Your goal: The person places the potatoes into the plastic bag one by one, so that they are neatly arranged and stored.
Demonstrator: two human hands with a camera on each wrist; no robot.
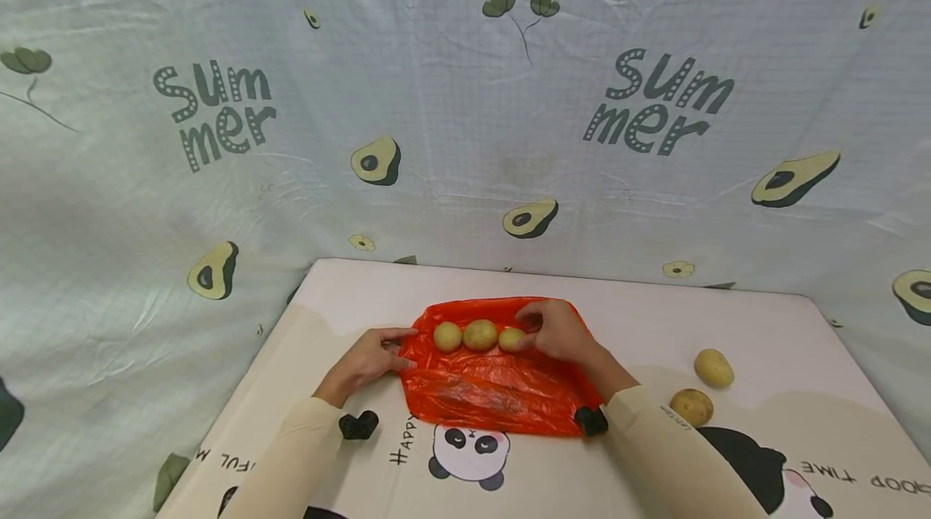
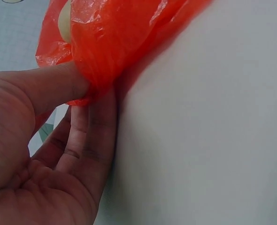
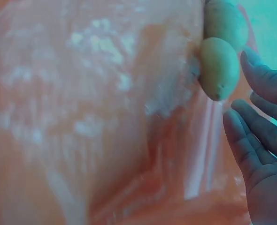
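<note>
A red plastic bag (image 1: 487,390) lies spread flat on the table, with three potatoes in a row on it: a left potato (image 1: 447,336), a middle potato (image 1: 480,335) and a right potato (image 1: 511,339). My left hand (image 1: 367,359) pinches the bag's left edge; the left wrist view shows the thumb (image 2: 58,84) on top of the film and the fingers beneath it. At the right end of the row is my right hand (image 1: 562,331), its thumb and fingers spread beside the end potato (image 3: 219,69). In the right wrist view a gap shows between fingertips and potato.
Two more potatoes sit to the right on the table, a farther potato (image 1: 714,368) and a nearer potato (image 1: 691,407). The pale table cover (image 1: 618,293) has printed pandas and lettering. A hanging cloth (image 1: 451,99) with avocado prints stands behind and at the left.
</note>
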